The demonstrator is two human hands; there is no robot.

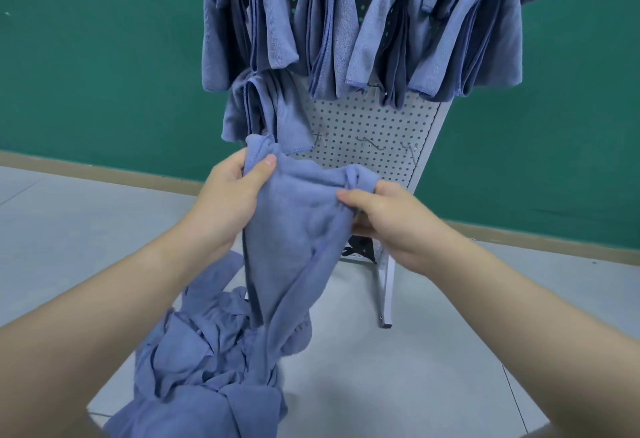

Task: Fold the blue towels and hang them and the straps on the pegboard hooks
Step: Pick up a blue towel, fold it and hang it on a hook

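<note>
The towel (pixel 298 229) is soft, matt, fleecy cloth; the pegboard (pixel 367 132) is smooth perforated painted metal.

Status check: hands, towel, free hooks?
Left hand and right hand grip unfolded blue microfibre towel. Bare metal hooks on white pegboard. Nothing blocking.

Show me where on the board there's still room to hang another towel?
Room is on the lower right of the pegboard, under the hanging towels: bare hooks beside the low left towel. The top rows are crowded. Both hands, left hand and right hand, grip the held towel.
</note>
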